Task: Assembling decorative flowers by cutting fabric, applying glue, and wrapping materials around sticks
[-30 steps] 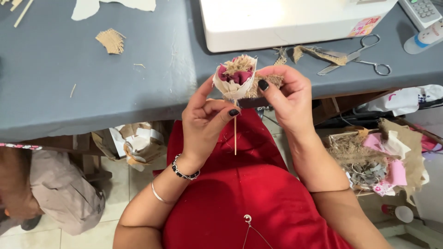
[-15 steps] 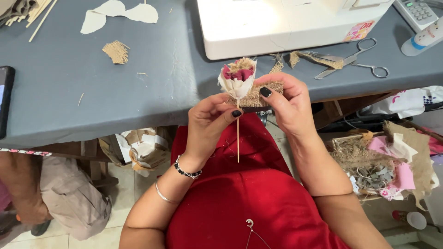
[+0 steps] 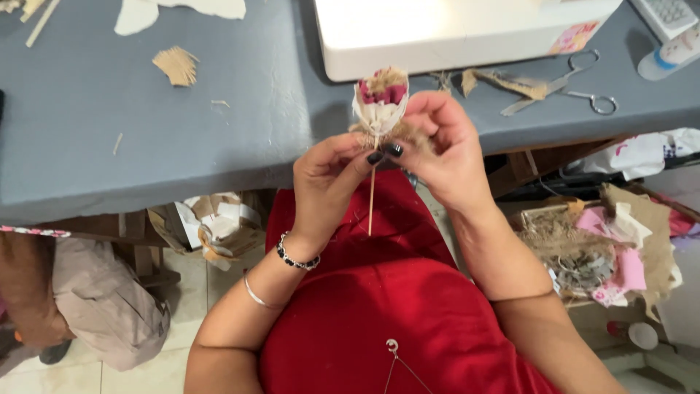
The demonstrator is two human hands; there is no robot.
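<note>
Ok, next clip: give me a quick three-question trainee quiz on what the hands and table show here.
1. True or false: both hands pinch the fabric flower at the base of its bloom.
2. What lies on the grey table right of the white machine? A) scissors B) a hammer C) a cup
3. Which wrist wears a dark beaded bracelet?

Key: 1 true: left hand and right hand meet above the stick. 2 A, the scissors. 3 left.
</note>
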